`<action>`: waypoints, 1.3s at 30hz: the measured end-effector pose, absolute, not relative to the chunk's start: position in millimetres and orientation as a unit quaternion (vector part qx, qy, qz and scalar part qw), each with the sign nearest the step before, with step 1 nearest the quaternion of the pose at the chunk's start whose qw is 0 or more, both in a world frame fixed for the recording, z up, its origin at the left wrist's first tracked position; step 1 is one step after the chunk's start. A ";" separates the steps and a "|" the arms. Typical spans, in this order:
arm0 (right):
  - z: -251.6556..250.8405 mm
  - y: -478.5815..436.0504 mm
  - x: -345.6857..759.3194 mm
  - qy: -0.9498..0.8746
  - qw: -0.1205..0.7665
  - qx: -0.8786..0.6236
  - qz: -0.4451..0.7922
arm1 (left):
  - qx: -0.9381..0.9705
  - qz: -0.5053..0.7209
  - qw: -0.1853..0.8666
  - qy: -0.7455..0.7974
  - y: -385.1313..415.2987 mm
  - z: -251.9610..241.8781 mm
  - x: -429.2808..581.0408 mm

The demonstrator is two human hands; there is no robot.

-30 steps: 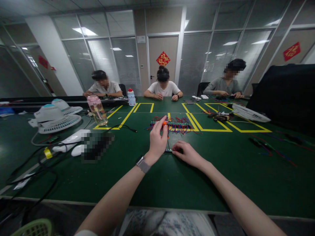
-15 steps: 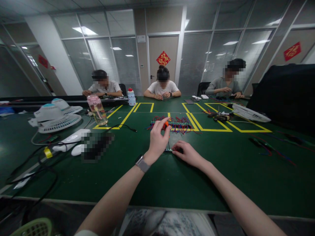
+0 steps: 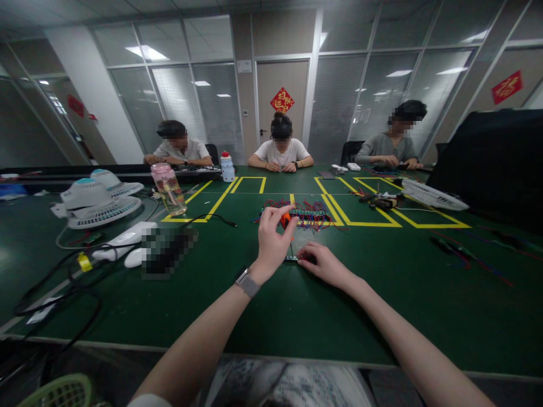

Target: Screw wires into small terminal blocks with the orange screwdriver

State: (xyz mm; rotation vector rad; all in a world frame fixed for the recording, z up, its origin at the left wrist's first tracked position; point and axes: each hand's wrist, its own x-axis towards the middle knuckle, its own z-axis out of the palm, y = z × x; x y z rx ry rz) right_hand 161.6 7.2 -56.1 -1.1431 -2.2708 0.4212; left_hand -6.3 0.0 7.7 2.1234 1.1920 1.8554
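Note:
My left hand (image 3: 272,240) is closed around the orange handle of a screwdriver (image 3: 287,216), which stands upright. Its thin dark shaft points down to a small circuit board (image 3: 291,259) on the green table. The fingers of my right hand (image 3: 324,264) pinch the right end of that board and partly cover it. Just beyond my left hand lies a row of circuit boards (image 3: 313,213) with many red and blue wires.
On the left are white fans (image 3: 99,209), a pink-lidded bottle (image 3: 168,189), a white power strip (image 3: 125,240) and tangled cables. Hand tools (image 3: 379,201) and a white keyboard (image 3: 432,195) lie at the right. Wired boards (image 3: 452,249) sit nearer. Three people work across the table.
Both my hands keep nearly the same place and grip, with the screwdriver still upright on the board. The view has shifted very slightly. Across the table, the coworkers' hands have moved a little.

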 end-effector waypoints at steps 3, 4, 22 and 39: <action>-56.0 7.0 161.7 -0.847 0.280 -0.425 0.156 | 0.700 0.602 0.051 0.381 -1.3 8.2 -6.5; -55.8 6.8 161.6 -0.847 0.280 -0.424 0.156 | 0.705 0.601 0.064 0.372 -1.0 7.8 -6.5; -55.4 6.9 161.2 -0.851 0.277 -0.421 0.150 | 0.721 0.587 0.065 0.362 0.3 6.7 -5.9; -55.1 7.1 160.8 -0.850 0.275 -0.424 0.150 | 0.702 0.595 0.048 0.389 0.0 3.9 -5.5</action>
